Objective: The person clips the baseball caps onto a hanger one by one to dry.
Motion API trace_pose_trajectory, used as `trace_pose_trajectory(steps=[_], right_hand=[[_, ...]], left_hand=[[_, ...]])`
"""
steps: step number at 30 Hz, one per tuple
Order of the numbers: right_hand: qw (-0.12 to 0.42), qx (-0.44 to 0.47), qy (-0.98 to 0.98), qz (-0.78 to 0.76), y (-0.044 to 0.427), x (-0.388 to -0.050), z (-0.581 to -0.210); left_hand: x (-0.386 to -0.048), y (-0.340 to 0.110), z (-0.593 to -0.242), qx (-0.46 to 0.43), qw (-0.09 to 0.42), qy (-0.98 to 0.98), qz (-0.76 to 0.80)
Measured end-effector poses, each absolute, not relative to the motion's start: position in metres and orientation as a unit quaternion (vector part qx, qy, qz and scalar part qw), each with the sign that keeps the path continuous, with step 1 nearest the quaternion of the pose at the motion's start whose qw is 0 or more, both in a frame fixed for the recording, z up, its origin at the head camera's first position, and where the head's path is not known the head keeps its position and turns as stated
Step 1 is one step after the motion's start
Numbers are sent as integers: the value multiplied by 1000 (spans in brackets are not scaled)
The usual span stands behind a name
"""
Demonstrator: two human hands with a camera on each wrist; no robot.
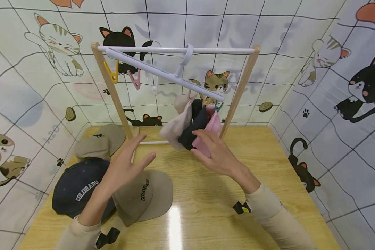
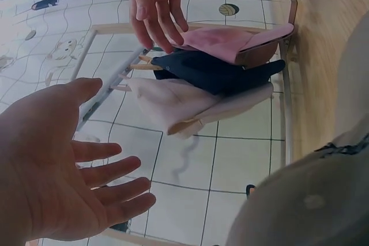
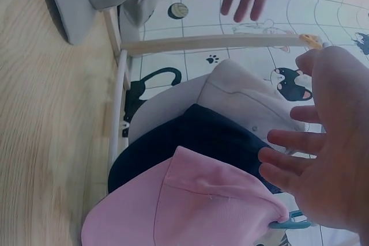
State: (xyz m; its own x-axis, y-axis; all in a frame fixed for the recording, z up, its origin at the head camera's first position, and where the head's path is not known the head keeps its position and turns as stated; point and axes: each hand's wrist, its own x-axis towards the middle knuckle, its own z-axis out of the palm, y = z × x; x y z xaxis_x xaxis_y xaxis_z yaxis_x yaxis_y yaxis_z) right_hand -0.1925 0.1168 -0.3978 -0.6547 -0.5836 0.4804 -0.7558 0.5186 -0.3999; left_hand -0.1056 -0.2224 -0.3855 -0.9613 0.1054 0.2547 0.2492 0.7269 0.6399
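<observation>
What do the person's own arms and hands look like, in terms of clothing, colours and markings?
The left sleeve and right sleeve are long, plain and cream. The left hand and right hand have no gloves. A small black piece shows at each cuff; the right one has a yellow mark. No cables show.

The left hand [image 1: 122, 170] and right hand [image 1: 218, 156] are bare beyond a plain beige left sleeve [image 1: 78, 238] and matching right sleeve [image 1: 275, 217]. In the head view, a black wrist fitting [image 1: 108, 237] juts toward four o'clock from the left cuff; its right counterpart [image 1: 238, 207], toward eight, bears a yellow patch [image 1: 246, 209].
</observation>
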Motion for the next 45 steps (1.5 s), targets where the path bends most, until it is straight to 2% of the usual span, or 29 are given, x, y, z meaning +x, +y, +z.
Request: trace_pose_trajectory(steps=[10,25,33,40,45], right_hand=[[166,433,-835,295,106,-194,-391],[155,452,-826,298,79,-199,-375],[168,469,-812,304,65,-204,-363],[170,468,-806,321,53,-211,-349],[165,455,-807,339,49,-218,-340]], left_hand=[[-70,-242,-405,-31,140,-923,-356],[-30,-272,-432,35,133,-931,-339],[-28,-282,-442,72,79,-942,-317],[-29,-286,-449,77,68,-947,-303],[-29,-288,-452,86,37,-950,-297]])
